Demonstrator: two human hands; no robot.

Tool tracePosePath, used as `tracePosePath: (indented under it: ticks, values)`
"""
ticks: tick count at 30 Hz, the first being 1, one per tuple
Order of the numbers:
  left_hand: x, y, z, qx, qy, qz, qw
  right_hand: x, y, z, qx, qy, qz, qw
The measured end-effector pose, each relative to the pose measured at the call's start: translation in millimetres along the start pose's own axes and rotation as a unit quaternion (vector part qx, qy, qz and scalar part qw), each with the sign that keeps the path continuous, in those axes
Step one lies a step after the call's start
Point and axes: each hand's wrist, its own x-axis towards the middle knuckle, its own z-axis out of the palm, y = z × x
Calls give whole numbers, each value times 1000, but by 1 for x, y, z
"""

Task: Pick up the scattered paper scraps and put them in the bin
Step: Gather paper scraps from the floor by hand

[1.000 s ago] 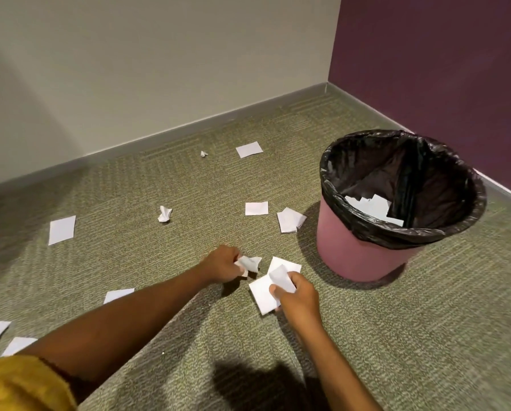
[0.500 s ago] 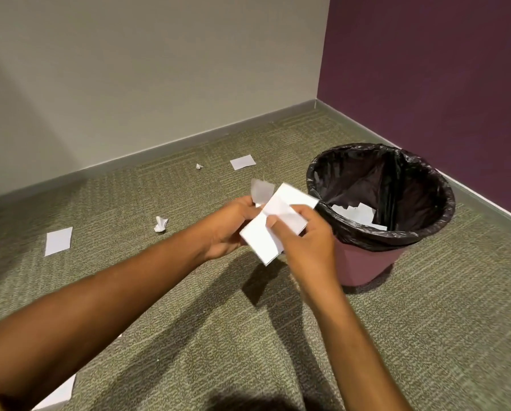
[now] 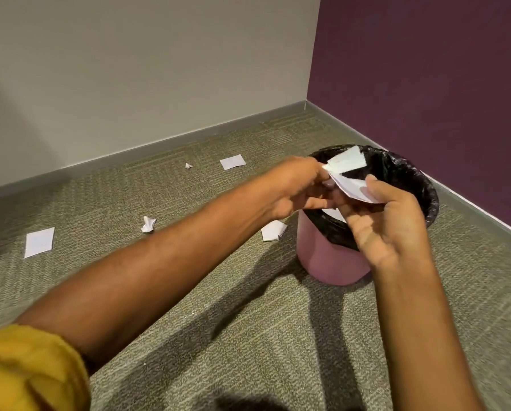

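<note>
White paper scraps [image 3: 349, 176], a few flat pieces bunched together, are pinched between the left hand [image 3: 298, 188] and the right hand [image 3: 387, 221], both closed on the bundle directly above the open mouth of the pink plastic bin [image 3: 331, 259] with its black bag liner [image 3: 408, 173]; step in hand, as I judge it, is the drop. Next move calls for both hands to let go over the opening so nothing slides past the near rim. More scraps lie on the green carpet [image 3: 248, 336]: folded piece [image 3: 273, 230] just left of the bin, crumpled ball [image 3: 148, 224], flat sheet [image 3: 39, 242] far left, square [image 3: 232, 161] and tiny bit [image 3: 188, 165] near the far wall.
</note>
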Motion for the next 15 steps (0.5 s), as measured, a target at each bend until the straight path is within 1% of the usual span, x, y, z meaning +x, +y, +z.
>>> tracePosePath:
  ticks: [3,9,15]
  values:
    - [4,-2,0,2,7,-10,1000,-3,0,-1,6,6,1,1000]
    - [10,-4,-6,2,22,-4,1000,-7,-6,4,1,59,3,998]
    - [22,-9,-21,-35,48,28,998,-6,2,5,18,49,-18,998]
